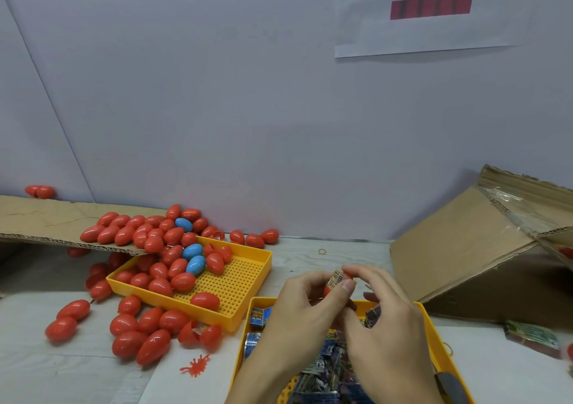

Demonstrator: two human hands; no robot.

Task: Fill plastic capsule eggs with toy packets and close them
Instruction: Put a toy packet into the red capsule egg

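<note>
My left hand [297,313] and my right hand [384,320] meet above the near yellow tray [434,335], which holds several toy packets [322,369]. Between the fingertips sits a red capsule egg half [328,289] with a folded toy packet [337,278] poking out of it. My left fingers curl round the egg; my right thumb and fingers pinch at the packet. Most of the egg is hidden by the fingers.
A second yellow perforated tray [242,282] at the left holds several red eggs and two blue eggs [193,257]. More red eggs [139,332] lie loose on the table and on a cardboard flap [46,220]. A tilted cardboard box [483,248] stands at the right. A red splat toy [196,365] lies near the front.
</note>
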